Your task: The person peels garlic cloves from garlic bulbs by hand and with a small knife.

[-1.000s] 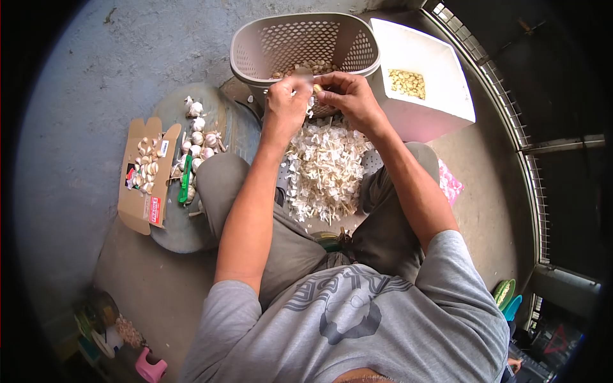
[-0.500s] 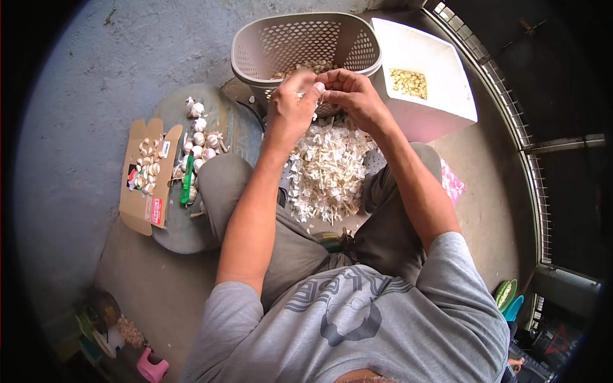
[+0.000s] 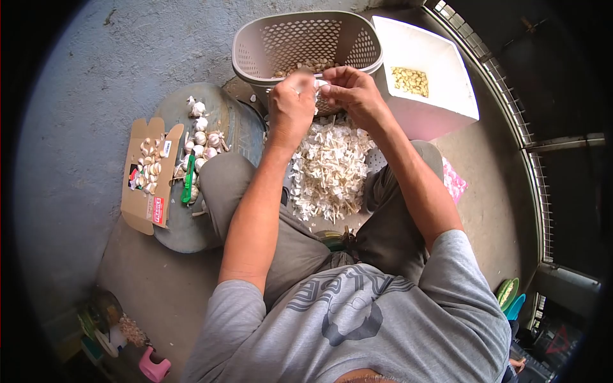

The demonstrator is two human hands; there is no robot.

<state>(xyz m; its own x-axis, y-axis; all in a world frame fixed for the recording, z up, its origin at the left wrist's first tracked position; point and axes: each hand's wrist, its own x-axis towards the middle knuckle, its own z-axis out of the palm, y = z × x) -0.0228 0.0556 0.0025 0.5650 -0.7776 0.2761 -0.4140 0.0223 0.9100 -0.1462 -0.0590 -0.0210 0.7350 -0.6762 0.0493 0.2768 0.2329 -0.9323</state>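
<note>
My left hand (image 3: 292,110) is closed, fingers bent around a piece of garlic (image 3: 318,84) with pale, papery skin. My right hand (image 3: 353,92) pinches the same garlic from the other side between thumb and fingers. Both hands are raised in front of the near wall of a perforated basket (image 3: 246,73). Some fingertips of the left hand are blurred, and the fingers partly cover the garlic. Below the hands lies a big heap of garlic skins (image 3: 329,169), between my knees.
Whole garlic bulbs (image 3: 211,138) and a green cutter (image 3: 188,180) lie on a round, worn surface (image 3: 239,121) at left. Beside them, an open cardboard box (image 3: 137,207) holds loose cloves (image 3: 152,167). A white foam box (image 3: 440,70) at right contains peeled cloves (image 3: 410,82).
My fingertips have shifted slightly around the garlic, and more of its white surface shows between them. The whole view has moved a little; the surroundings are otherwise the same.
</note>
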